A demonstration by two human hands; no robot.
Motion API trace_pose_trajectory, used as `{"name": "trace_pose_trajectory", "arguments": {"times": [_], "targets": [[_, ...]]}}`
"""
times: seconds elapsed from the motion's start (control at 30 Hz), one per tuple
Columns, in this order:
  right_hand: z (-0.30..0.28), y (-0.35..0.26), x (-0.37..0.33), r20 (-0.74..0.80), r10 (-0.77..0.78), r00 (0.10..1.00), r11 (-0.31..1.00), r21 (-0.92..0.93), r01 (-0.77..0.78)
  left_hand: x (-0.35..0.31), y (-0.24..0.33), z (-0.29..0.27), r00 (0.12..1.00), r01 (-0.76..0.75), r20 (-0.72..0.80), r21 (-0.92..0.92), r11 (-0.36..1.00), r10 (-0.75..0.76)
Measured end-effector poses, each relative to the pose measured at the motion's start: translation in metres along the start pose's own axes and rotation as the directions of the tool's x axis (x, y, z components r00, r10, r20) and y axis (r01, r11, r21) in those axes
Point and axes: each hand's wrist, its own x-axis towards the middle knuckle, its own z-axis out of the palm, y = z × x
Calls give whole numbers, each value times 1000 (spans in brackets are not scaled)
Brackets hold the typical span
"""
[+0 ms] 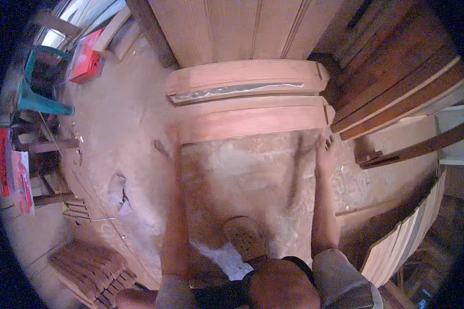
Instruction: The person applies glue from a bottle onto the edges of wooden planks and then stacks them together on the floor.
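A pale reddish wooden board (252,117) with a notched right end lies across the view ahead of me. At its left end is my left hand (174,133), smeared by motion, closed on the board's edge. My right hand (325,141) grips the right end from the near side, fingers curled against the wood. Just beyond lies a matching board (247,73), with a shiny grey strip (237,91) along its near edge. Behind both, a large grooved wooden panel (232,28) rises from the floor.
Dark brown wooden pieces (397,98) lean at the right, near stacked pale slats (407,232). On the left are a green plastic chair (44,103), a red box (87,64) and a pile of short brown wood pieces (90,270). Torn paper (119,193) lies on the dusty floor (232,180).
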Motion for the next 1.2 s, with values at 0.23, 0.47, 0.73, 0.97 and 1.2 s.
{"name": "trace_pose_trajectory", "arguments": {"times": [0.23,0.47,0.73,0.97,1.2], "targets": [[78,-38,34,-311,-67,948,946,282,159,32,-27,22,999,-37,-2,-115,993,37],[94,-56,30,-335,-203,920,929,232,290,36,-48,24,999,-38,5,-164,986,39],[63,1,68,-307,-11,952,989,137,55,42,-52,25,999,-38,30,-210,977,45],[69,-37,38,-298,38,954,988,152,8,38,-57,36,999,-39,-12,-210,977,37],[75,-34,42,-46,113,992,734,677,-53,30,-55,48,996,-56,-76,-196,979,41]]}}
